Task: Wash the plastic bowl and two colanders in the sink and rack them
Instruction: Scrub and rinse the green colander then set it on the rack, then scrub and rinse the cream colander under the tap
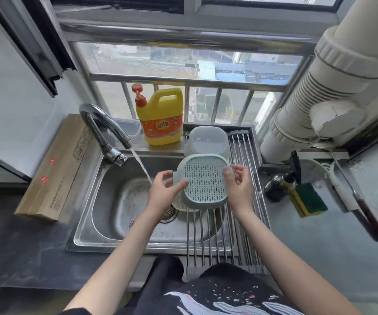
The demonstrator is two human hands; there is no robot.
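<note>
Your pale green colander (203, 180) sits upside down on the roll-up rack (208, 226) over the right side of the sink (115, 201), its slotted base facing up and its rim resting on the bars. It looks clean and lightweight, square with rounded corners. A white colander (180, 205) peeks out from under its near left edge, mostly hidden. Behind it, the clear plastic bowl (206, 139) is also inverted at the back of the rack.

So all three pieces appear to be racked; judging by that, washing is essentially done and only the settling of the green one is left.

Your left hand (164, 192) has loosely curled fingers touching the colander's left edge; whether it grips is hard to tell. Your right hand (240, 187) is relaxed beside the right edge, fingertips at the rim.

The faucet (101, 130) runs a stream into the basin, so shutting it off likely remains. A yellow detergent bottle (160, 117) stands behind.
</note>
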